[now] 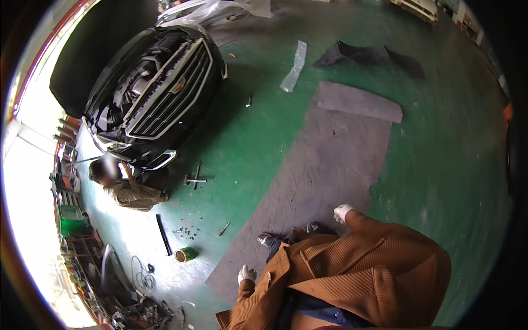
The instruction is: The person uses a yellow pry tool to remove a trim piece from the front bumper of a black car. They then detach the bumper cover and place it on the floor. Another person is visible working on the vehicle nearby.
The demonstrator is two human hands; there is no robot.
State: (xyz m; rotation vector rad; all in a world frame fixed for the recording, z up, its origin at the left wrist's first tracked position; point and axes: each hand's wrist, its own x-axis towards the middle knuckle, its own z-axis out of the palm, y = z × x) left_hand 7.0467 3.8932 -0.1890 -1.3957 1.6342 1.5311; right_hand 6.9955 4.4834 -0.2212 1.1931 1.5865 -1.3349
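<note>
My left hand (247,273), in a white glove, hangs low beside my body over the edge of a long grey mat (308,176). Its fingers are loosely apart, and I see nothing in them. On the other side, my right hand (343,213), gloved in white too, is above the mat with its fingers slightly bent and no thing visible in it. Neither hand touches anything that I can make out. The sleeves of my brown ribbed jacket (352,258) cover both arms. My shoes (265,238) are on the mat.
A black car (181,104) with its hood raised stands at the far left. A person (132,192) crouches by its front corner. A cross-shaped wrench (195,180), a green can (185,254) and a black strip (164,235) lie on the floor. Clutter lines the left wall.
</note>
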